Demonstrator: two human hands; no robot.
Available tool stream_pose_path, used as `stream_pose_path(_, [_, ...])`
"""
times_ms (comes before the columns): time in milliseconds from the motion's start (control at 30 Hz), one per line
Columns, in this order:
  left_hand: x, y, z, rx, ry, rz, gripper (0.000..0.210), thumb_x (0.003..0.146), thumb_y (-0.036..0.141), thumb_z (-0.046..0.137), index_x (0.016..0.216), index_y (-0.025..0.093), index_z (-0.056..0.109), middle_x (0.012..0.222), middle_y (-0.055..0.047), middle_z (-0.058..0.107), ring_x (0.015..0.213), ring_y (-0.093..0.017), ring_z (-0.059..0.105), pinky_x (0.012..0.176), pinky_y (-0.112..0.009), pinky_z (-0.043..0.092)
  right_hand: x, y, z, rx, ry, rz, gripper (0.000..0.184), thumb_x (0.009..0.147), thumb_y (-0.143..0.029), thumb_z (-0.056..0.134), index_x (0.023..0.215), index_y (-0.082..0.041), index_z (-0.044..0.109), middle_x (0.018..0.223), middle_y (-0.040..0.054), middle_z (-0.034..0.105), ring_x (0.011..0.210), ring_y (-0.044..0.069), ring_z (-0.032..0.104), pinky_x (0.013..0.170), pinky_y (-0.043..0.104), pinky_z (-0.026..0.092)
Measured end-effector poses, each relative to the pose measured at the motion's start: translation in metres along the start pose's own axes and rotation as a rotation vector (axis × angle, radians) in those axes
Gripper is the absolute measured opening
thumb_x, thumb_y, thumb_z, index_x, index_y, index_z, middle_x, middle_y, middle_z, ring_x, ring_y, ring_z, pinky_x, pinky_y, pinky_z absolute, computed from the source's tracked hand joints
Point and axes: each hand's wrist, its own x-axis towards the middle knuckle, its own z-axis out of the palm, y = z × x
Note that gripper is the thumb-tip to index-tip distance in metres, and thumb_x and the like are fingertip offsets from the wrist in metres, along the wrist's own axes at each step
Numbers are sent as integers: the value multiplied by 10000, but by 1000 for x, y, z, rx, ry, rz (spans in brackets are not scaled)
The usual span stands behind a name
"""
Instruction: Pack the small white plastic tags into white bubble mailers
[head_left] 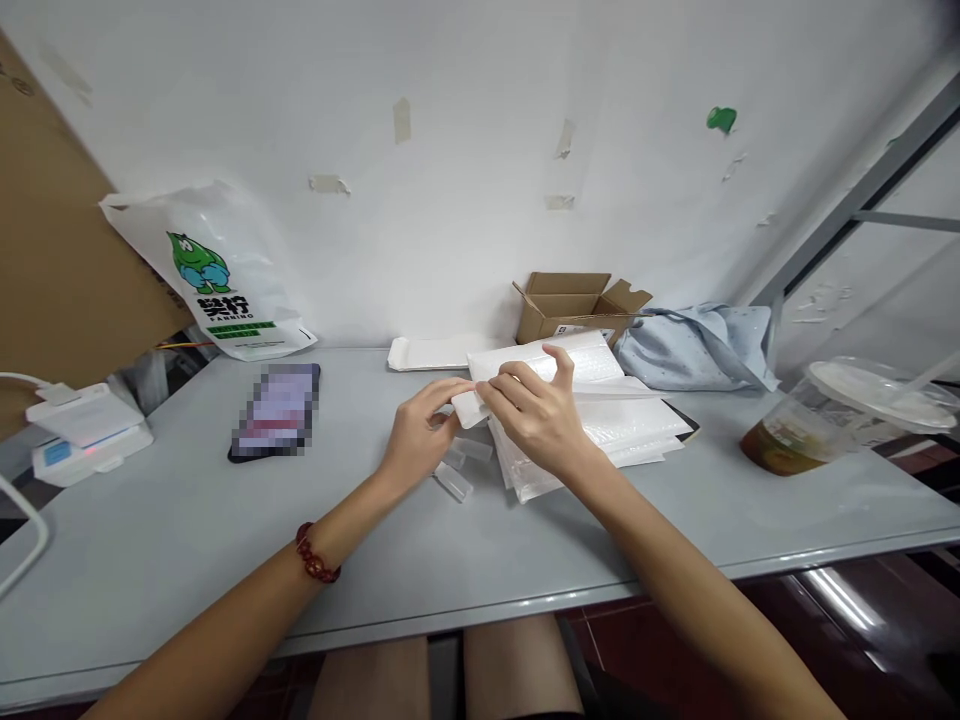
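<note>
Over the middle of the table, my left hand (424, 430) pinches a small white rectangular piece (469, 410) with rounded corners; whether it is a card or a small packet I cannot tell. The fingers of my right hand (532, 410) are closed on its upper right edge, while one finger sticks up. Beneath my hands lie several small clear plastic tubes (454, 482), partly covered by the left one. A pile of white bubble mailers (622, 425) lies behind and under my right hand.
At the back are a flat white box (442, 353), an open cardboard box (574, 305) and light blue cloth (690, 345). A phone (276, 410), a white plastic bag (217, 270) and a white charging device (90, 435) occupy the left. A tilted-looking drink cup (795, 430) stands right.
</note>
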Motion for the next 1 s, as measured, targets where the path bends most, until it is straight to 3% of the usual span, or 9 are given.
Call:
stream_pose_path(200, [5,8,7,-43,105,-166,236,815,390,611,760,162,639,613,1,613,582,-130,585,576,-247,501,-1,7,4,-55,33,173,206,906,-134,501,1054,-233,604,943,25,672,1002,169,553,1027,448,184])
stream_pose_path(300, [6,11,10,-125,102,-238,249,797,398,637,875,173,562,547,33,598,490,-119,564,520,-239,474,-2,11,6,-56,-56,268,269,916,-182,484,1164,-233,573,1120,86,641,1111,225,515,1026,470,179])
stream_pose_path(467, [4,6,15,-233,59,-396,437,741,384,693,1011,223,390,494,76,586,405,-127,541,435,-223,432,-7,19,11,68,-222,348,245,914,-176,461,1115,-218,594,1144,116,611,1075,258,499,971,471,242])
stream_pose_path(600, [6,4,15,-287,46,-480,424,722,325,705,1014,207,421,482,69,580,405,-124,537,426,-222,433,-12,25,16,132,-355,390,131,887,-192,530,982,-198,621,1032,108,625,998,262,492,922,464,258])
stream_pose_path(700, [8,8,13,-345,11,-513,351,729,252,699,1015,159,519,560,18,633,517,-132,612,532,-246,499,-13,28,17,148,-413,436,106,899,-225,533,932,-191,627,964,92,625,959,248,493,893,434,266])
stream_pose_path(800, [10,11,11,-487,-47,-511,446,728,187,706,1149,160,560,944,-88,720,861,-182,691,776,-303,541,-12,29,17,169,-430,475,133,917,-254,517,922,-182,628,924,82,623,917,230,499,864,410,274])
stream_pose_path(867, [11,12,8,-564,-91,-525,514,724,172,718,1214,193,563,1186,-117,658,1025,-211,659,886,-334,519,-13,28,18,190,-443,478,143,920,-280,522,916,-182,626,920,78,622,897,224,503,851,402,277])
stream_pose_path(1000, [19,3,-2,-533,-81,-537,391,742,193,692,1127,162,634,1184,-134,658,951,-218,687,874,-348,527,-18,28,23,216,-511,476,194,891,-361,575,951,-182,618,971,100,607,908,239,508,819,392,298])
